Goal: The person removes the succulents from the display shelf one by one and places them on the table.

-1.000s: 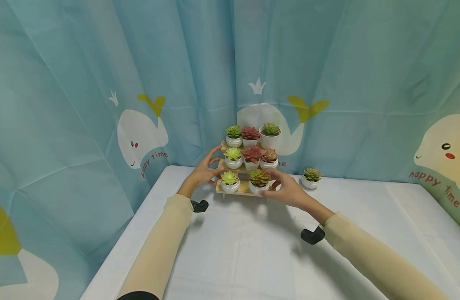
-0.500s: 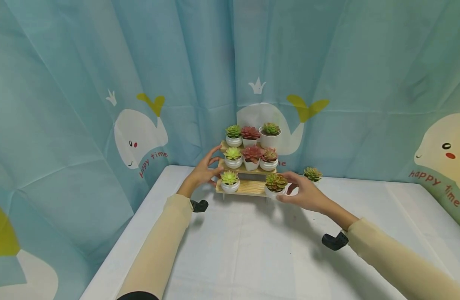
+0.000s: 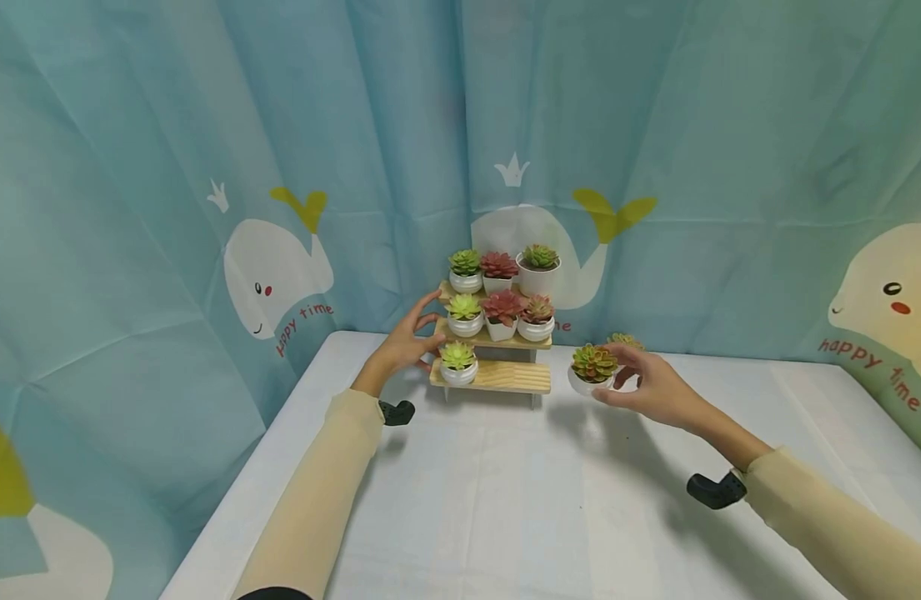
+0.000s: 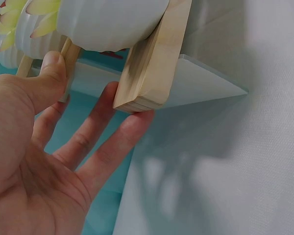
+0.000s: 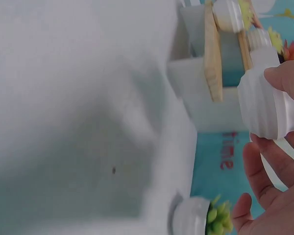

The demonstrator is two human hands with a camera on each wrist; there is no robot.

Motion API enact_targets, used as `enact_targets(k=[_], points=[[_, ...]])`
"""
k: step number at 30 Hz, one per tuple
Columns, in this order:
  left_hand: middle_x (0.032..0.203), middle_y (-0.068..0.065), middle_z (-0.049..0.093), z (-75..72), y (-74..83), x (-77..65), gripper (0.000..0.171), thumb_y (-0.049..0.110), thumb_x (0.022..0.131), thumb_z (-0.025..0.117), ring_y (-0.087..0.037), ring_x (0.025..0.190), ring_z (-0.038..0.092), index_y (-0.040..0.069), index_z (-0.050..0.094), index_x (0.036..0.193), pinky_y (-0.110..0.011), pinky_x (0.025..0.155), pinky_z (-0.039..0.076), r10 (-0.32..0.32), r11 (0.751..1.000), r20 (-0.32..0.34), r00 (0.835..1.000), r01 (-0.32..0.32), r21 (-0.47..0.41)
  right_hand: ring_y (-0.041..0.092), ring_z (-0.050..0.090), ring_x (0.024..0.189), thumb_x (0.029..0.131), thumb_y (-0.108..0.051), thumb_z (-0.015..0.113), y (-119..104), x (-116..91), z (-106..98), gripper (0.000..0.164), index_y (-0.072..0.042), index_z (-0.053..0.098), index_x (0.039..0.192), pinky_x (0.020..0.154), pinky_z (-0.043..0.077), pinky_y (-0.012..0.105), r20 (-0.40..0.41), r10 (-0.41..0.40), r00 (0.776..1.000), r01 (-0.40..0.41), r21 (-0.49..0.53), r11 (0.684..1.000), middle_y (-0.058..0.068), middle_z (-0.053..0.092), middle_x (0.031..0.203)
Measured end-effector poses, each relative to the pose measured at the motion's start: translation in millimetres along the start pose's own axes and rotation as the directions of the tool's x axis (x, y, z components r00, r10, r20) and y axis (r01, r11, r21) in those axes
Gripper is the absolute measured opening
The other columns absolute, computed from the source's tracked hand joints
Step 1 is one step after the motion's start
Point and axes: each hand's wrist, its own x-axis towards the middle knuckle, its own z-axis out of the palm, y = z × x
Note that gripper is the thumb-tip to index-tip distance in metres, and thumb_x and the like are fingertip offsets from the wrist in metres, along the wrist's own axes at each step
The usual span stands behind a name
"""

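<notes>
My right hand holds a white potted succulent with green, red-tinged leaves, off the right end of the stand's lowest step. In the right wrist view my thumb and fingers pinch this ribbed white pot. At the left side, my left hand grips the three-step wooden plant stand. The left wrist view shows the thumb on the middle board and fingertips against the end of the lowest board. One yellow-green succulent sits on the lowest step's left end.
Several potted succulents fill the upper steps, among them a red one and a taller white pot. Another potted succulent stands on the white table, mostly behind my right hand in the head view. A blue curtain hangs behind.
My right hand has carried the green-red potted succulent rightward, off the lowest step and past the stand's end. My left hand stays at the stand's left side.
</notes>
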Motion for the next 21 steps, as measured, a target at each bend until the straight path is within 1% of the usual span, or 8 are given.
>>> enact_targets(k=[5,8,10,16,21], points=[[0.167,-0.014,0.026,-0.6,-0.7,0.4,0.080,0.015,0.104,0.064,-0.027,0.083,0.071,0.049,0.020,0.161,-0.063,0.072,0.059,0.004,1.000,-0.005,1.000,-0.004,0.002,0.025,0.064,0.100,0.090,-0.036,0.082,10.1,-9.3,-16.0,0.073,-0.001,0.049,0.146,0.075,0.052,0.035,-0.029,0.037,0.999,-0.038,-0.012,0.999,0.014,0.065,0.125],[0.167,-0.013,0.026,-0.1,-1.2,1.2,0.080,0.015,0.104,0.064,-0.026,0.083,0.071,0.050,0.021,0.161,-0.063,0.072,0.059,-0.001,1.000,-0.004,1.000,0.001,0.002,0.026,0.062,0.100,0.091,-0.037,0.081,19.1,-13.5,-25.4,0.072,-0.004,0.049,0.146,0.073,0.053,0.032,-0.045,0.066,0.997,-0.067,-0.012,0.998,0.013,0.063,0.126],[0.168,-0.013,0.025,-0.1,-1.6,1.2,0.080,0.014,0.104,0.064,-0.026,0.084,0.070,0.049,0.021,0.161,-0.063,0.072,0.059,-0.002,1.000,-0.002,1.000,0.002,0.001,0.025,0.062,0.100,0.092,-0.038,0.080,25.8,-15.4,-30.8,0.072,-0.005,0.048,0.147,0.072,0.053,0.032,-0.053,0.080,0.995,-0.081,-0.018,0.997,0.014,0.063,0.126],[0.167,-0.013,0.027,1.0,-1.2,0.3,0.080,0.012,0.104,0.063,-0.029,0.087,0.069,0.049,0.021,0.161,-0.063,0.072,0.059,0.001,1.000,-0.002,1.000,-0.001,-0.002,0.017,0.060,0.100,0.095,-0.039,0.076,45.1,-19.7,-44.9,0.079,-0.002,0.039,0.154,0.072,0.053,0.033,-0.068,0.128,0.989,-0.129,-0.010,0.992,0.022,0.055,0.139],[0.167,-0.012,0.027,1.6,-0.5,-0.9,0.080,0.013,0.104,0.064,-0.027,0.086,0.069,0.050,0.021,0.161,-0.065,0.075,0.057,-0.004,1.000,-0.007,1.000,0.004,0.004,0.009,0.057,0.097,0.096,-0.039,0.075,58.1,-19.6,-52.6,0.081,0.001,0.036,0.155,0.074,0.053,0.031,-0.105,0.155,0.982,-0.156,0.000,0.988,0.028,0.052,0.143]])
